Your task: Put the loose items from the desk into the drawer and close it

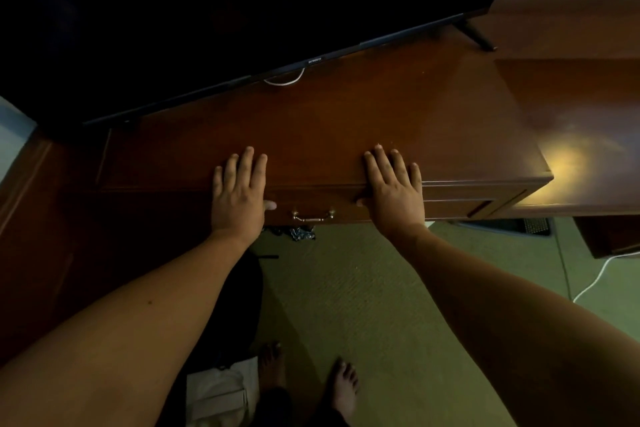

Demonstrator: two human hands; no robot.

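Only the head view here. Both hands lie flat with straight fingers on the desk (pixel 346 121) front edge, gripping nothing: left hand (pixel 239 196) and right hand (pixel 394 196) either side of the brass handle (pixel 313 217). The drawer (pixel 315 208) sits right under the palms, long axis running left-right, and looks about flush, thumbs against its front. No loose items visible on top. Handle's roughly midway between the hands.

Wooden desk (pixel 346 121), television (pixel 207 10), both hands flat on top
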